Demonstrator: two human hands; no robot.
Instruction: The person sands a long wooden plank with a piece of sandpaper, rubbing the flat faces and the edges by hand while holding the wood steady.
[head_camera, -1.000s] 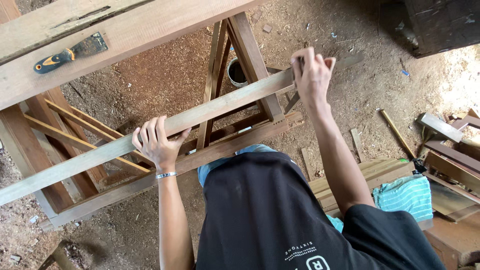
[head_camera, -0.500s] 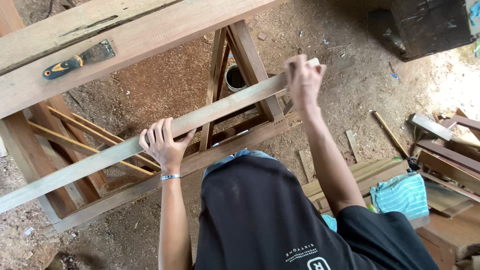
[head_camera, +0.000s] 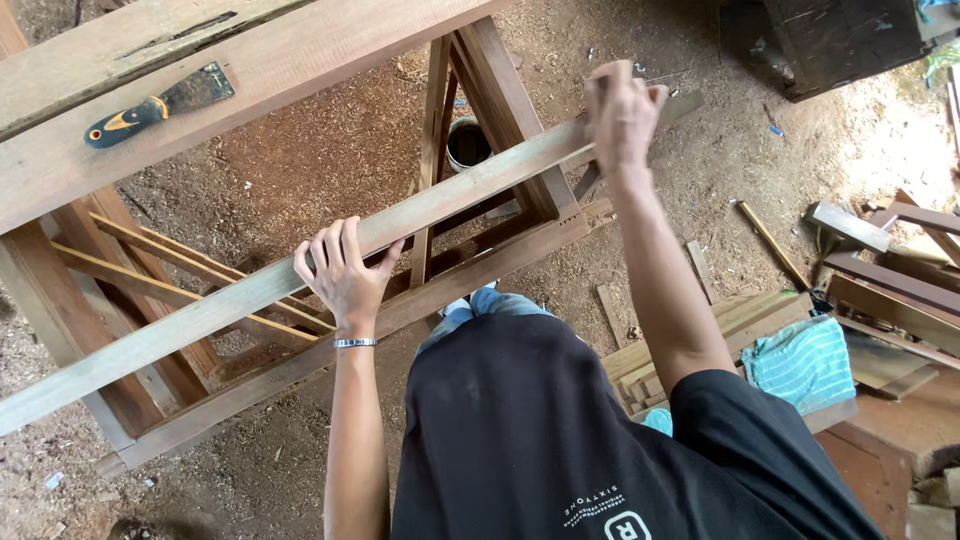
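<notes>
A long pale wooden slat (head_camera: 470, 190) runs diagonally from lower left to upper right, resting across a wooden trestle frame (head_camera: 520, 130). My left hand (head_camera: 345, 275), with a metal bracelet at the wrist, grips the slat near its middle, fingers over the top and thumb underneath. My right hand (head_camera: 622, 115) is closed over the slat near its far end and is slightly blurred. Whether it also holds something small against the wood is unclear.
A wide plank bench (head_camera: 300, 50) crosses the top left with a black-and-orange scraper (head_camera: 160, 100) lying on it. A small tin (head_camera: 468, 143) stands on the sawdust floor. Offcuts (head_camera: 880, 300), a teal cloth (head_camera: 800, 362) and a dark box (head_camera: 830, 35) lie to the right.
My right hand has shifted back and forth a little along the far end of the slat. My left hand keeps the same grip.
</notes>
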